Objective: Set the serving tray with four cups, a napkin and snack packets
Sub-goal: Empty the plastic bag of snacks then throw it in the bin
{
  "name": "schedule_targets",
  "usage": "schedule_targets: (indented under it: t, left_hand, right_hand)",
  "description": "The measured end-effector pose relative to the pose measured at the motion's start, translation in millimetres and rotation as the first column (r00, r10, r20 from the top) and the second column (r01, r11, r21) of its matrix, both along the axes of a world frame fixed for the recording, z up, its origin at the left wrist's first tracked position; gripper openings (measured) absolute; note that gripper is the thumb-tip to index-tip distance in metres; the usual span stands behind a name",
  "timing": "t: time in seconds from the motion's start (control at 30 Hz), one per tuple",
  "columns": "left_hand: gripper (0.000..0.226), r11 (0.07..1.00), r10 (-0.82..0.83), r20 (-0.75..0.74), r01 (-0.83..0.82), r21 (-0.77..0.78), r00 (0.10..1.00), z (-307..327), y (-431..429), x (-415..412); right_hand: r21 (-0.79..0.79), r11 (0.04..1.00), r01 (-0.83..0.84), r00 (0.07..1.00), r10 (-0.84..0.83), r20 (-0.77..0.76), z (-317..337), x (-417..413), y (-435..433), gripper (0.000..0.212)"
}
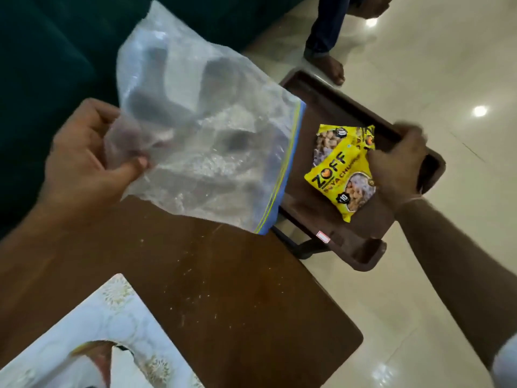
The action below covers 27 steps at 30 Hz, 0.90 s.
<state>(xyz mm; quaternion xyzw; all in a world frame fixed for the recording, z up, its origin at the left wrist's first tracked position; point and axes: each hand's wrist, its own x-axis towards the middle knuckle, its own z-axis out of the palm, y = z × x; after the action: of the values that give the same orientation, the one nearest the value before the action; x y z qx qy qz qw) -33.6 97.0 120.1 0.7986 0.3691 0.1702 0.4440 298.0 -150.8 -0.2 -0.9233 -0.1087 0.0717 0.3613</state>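
Observation:
My left hand [86, 161] pinches a corner of a clear zip-lock bag [201, 127] and holds it up over the brown table; the bag looks empty. A dark brown serving tray [349, 107] lies past the table's far end. Two yellow snack packets [342, 169] lie on the tray, one overlapping the other. My right hand [400, 166] rests on the packets' right edge, fingers curled against them. The hand is blurred, so whether it grips a packet is unclear. No cups or napkin are visible.
A brown wooden table [223, 275] fills the middle. A white patterned box [112, 331] sits at its near left corner. A dark green sofa [42, 51] is on the left. Another person's bare foot [327, 65] stands on the glossy tiled floor [447, 79] behind the tray.

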Motion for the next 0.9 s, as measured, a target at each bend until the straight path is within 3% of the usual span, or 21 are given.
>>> schedule_targets:
  t: [0.03, 0.1, 0.13, 0.2, 0.27, 0.33, 0.4, 0.43, 0.5, 0.57, 0.6, 0.67, 0.7, 0.77, 0.83, 0.9]
  left_hand:
    - [0.045, 0.999, -0.039, -0.014, 0.04, 0.036, 0.999, 7.6, -1.2, -3.8]
    - [0.043, 0.992, -0.102, -0.044, 0.105, 0.076, 0.994, 21.5, -2.7, -4.0]
    - [0.041, 0.99, -0.118, -0.044, 0.121, 0.077, 0.992, 29.6, -2.1, -5.0]
    - [0.042, 0.985, -0.135, -0.016, 0.136, 0.107, 0.991, 49.1, 1.2, -10.0]
    - [0.044, 0.973, -0.125, 0.0, 0.123, 0.194, 0.992, 70.1, 7.7, -18.8]
    - [0.041, 0.958, -0.02, 0.042, 0.007, 0.285, 0.999, 92.7, 17.0, -36.1]
    - [0.046, 0.929, 0.19, 0.14, -0.224, 0.295, 0.972, 110.3, 25.3, -56.6]
    - [0.053, 0.905, 0.327, 0.2, -0.367, 0.214, 0.924, 120.0, 28.9, -69.2]
    - [0.064, 0.829, 0.558, 0.28, -0.538, -0.152, 0.781, 142.4, 32.3, -92.6]
    - [0.062, 0.737, 0.626, 0.289, -0.428, -0.523, 0.725, 161.4, 33.8, -113.2]
    - [0.06, 0.706, 0.606, 0.293, -0.331, -0.626, 0.74, 173.5, 32.9, -124.7]
    - [0.061, 0.702, 0.566, 0.331, -0.23, -0.674, 0.755, 198.7, 30.1, -149.2]
    - [0.06, 0.707, 0.589, 0.366, -0.238, -0.666, 0.721, 214.1, 30.4, -161.2]
    - [0.058, 0.68, 0.678, 0.433, -0.284, -0.676, 0.594, 243.6, 35.2, -187.9]
    - [0.059, 0.669, 0.732, 0.493, -0.357, -0.652, 0.471, 280.0, 38.6, -227.0]
    - [0.064, 0.708, 0.706, 0.554, -0.425, -0.564, 0.441, 310.1, 36.5, -264.7]
  right_hand:
    - [0.104, 0.987, -0.121, 0.99, 0.112, 0.084, 17.1, -4.8, 13.4, 0.06]
    - [0.298, 0.832, -0.468, 0.875, 0.483, 0.026, 59.5, -17.8, 49.2, 0.079]
    - [0.333, 0.717, -0.612, 0.747, 0.662, -0.052, 82.6, -27.9, 69.7, 0.093]
    - [0.318, 0.517, -0.795, 0.489, 0.856, -0.171, 128.0, -47.2, 106.3, 0.107]
    - [0.323, 0.414, -0.851, 0.334, 0.902, -0.275, 165.2, -61.0, 135.0, 0.079]
    - [0.4, 0.424, -0.813, 0.318, 0.897, -0.306, 195.5, -78.7, 151.1, 0.038]
    - [0.526, 0.455, -0.719, 0.321, 0.888, -0.329, 222.2, -97.8, 160.0, 0.021]
    - [0.585, 0.44, -0.681, 0.302, 0.897, -0.323, 239.5, -109.5, 165.3, 0.017]
    - [0.672, 0.396, -0.626, 0.25, 0.918, -0.308, 276.9, -134.8, 177.0, 0.014]
    - [0.725, 0.346, -0.595, 0.189, 0.937, -0.293, 317.2, -158.7, 189.7, 0.019]
    - [0.747, 0.318, -0.584, 0.152, 0.947, -0.284, 339.8, -171.1, 197.1, 0.022]
    - [0.796, 0.275, -0.54, 0.077, 0.957, -0.278, 382.1, -201.4, 207.8, 0.022]
    - [0.806, 0.271, -0.526, 0.078, 0.959, -0.271, 402.8, -217.1, 213.3, 0.02]
    - [0.779, 0.313, -0.544, 0.191, 0.95, -0.248, 437.8, -245.5, 222.7, 0.025]
    - [0.708, 0.391, -0.588, 0.362, 0.91, -0.202, 471.2, -279.0, 227.9, 0.058]
    - [0.676, 0.418, -0.607, 0.431, 0.888, -0.162, 498.5, -306.3, 225.6, 0.089]
